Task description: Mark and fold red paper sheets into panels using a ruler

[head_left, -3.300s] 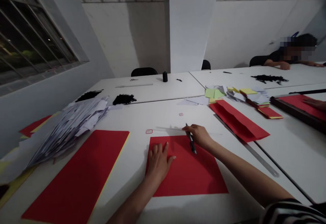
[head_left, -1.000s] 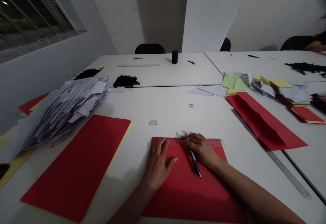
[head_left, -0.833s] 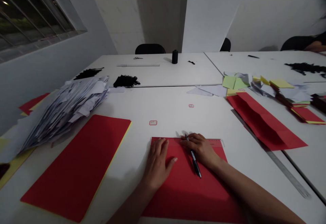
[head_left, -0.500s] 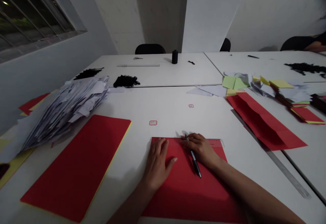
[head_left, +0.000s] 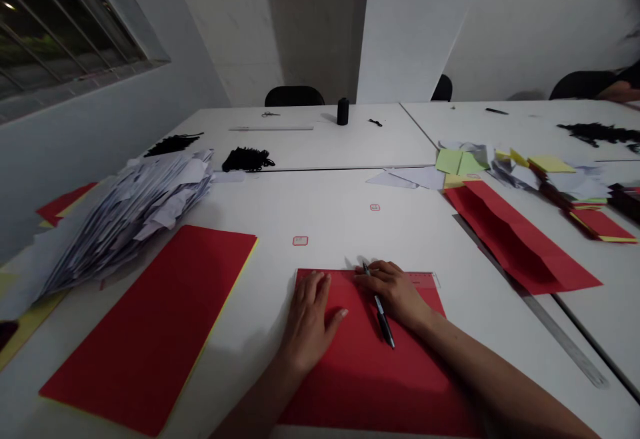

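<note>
A sheet of red paper (head_left: 380, 392) lies on the white table in front of me. Along its far edge rests a clear ruler (head_left: 424, 280), mostly covered by my hands. My left hand (head_left: 307, 326) is spread flat on the paper's left side, fingertips over the ruler and thumb out to the side. My right hand (head_left: 395, 296) rests by the far edge with a black pen (head_left: 384, 326) between its fingers. The pen's tip points away from me, near the ruler; whether it touches the paper I cannot tell.
Left are a red and yellow paper stack (head_left: 155, 326) and a heap of white papers (head_left: 135, 219). Right lie a folded red sheet (head_left: 520, 246), a long metal ruler (head_left: 565, 339) and paper scraps (head_left: 460, 160). Farther back stand a black thread spool (head_left: 343, 112) and black cord bundles (head_left: 247, 158).
Since the earliest frame my view has tilted down, and the clear ruler now lies along the paper's far edge under my hands. Over the last second both hands have stayed still.
</note>
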The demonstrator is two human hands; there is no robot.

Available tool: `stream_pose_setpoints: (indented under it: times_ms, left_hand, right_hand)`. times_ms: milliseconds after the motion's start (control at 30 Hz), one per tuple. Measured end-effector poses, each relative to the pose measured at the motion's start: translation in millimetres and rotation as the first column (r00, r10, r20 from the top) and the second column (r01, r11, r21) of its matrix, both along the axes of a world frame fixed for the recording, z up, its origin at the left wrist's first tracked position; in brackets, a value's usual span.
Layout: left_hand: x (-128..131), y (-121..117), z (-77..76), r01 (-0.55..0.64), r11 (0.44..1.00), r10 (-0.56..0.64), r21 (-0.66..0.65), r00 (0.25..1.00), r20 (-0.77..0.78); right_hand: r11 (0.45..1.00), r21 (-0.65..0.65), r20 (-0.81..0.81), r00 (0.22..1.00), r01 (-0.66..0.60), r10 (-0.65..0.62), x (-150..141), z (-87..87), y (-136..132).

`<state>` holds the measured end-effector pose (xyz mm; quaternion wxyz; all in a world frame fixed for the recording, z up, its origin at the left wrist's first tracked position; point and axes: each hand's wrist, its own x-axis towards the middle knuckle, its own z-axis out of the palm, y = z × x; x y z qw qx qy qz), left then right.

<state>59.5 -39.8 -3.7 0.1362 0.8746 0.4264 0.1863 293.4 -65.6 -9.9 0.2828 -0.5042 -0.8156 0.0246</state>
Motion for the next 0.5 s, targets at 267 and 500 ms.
stream_pose_setpoints:
  times_ms: [267,500]
  left_hand:
    - [0.3,0.2,1.6,-0.007,1.000,0.007,-0.024,1.000,-0.013]
    - [0.1,0.1,1.6,-0.006,1.000,0.006,-0.025,1.000,-0.016]
  right_hand:
    - [1.000,0.007,-0.008,1.000,0.004,-0.004,-1.4,1.6,-0.1]
    - [1.000,-0.006,-0.017,1.000,0.008,-0.009,-1.6,1.6,-0.5]
